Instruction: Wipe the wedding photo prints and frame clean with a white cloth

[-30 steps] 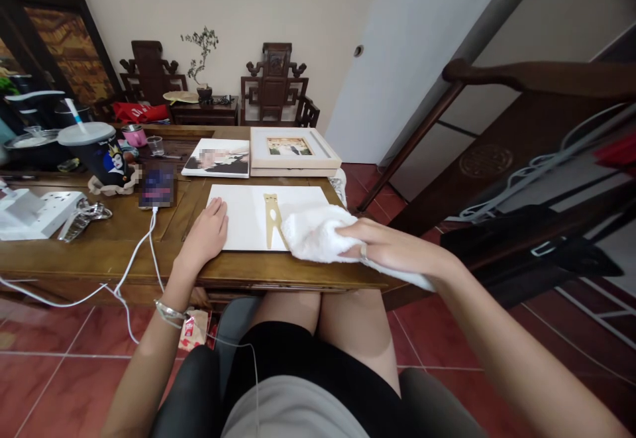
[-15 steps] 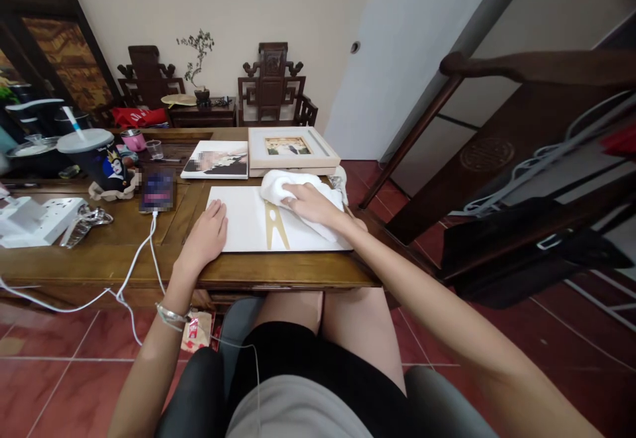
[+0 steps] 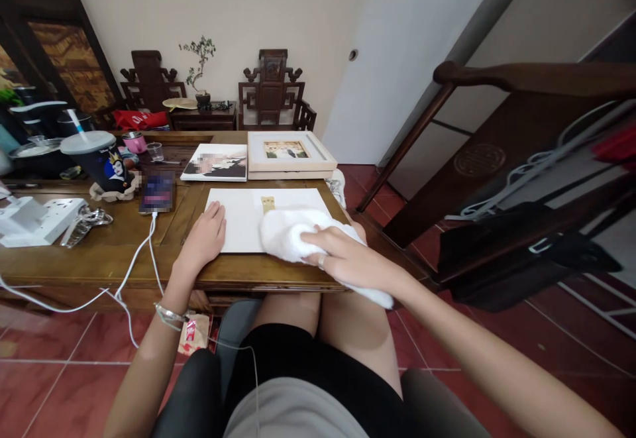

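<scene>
A white rectangular board [image 3: 238, 219] lies flat on the wooden table near its front edge. My left hand [image 3: 206, 229] rests flat on the board's left side, fingers stretched out. Under my right hand [image 3: 338, 252] is a bunched white cloth [image 3: 285, 232], which my fingers grip and press onto the board's right half. One end of the cloth hangs past the table's front edge. A tan piece [image 3: 267, 203] on the board shows only its upper end; the cloth covers its lower part.
Behind the board lie a picture panel [image 3: 221, 167] and a framed picture [image 3: 288, 153]. To the left are a phone [image 3: 158, 194] with a white cable, a power strip [image 3: 44, 226] and a lidded cup [image 3: 102, 163]. A dark wooden chair [image 3: 477, 153] stands at right.
My right hand has drawn the cloth from the board's far edge down to its near edge, exposing the tan piece's top and covering its legs. My left hand stays in place.
</scene>
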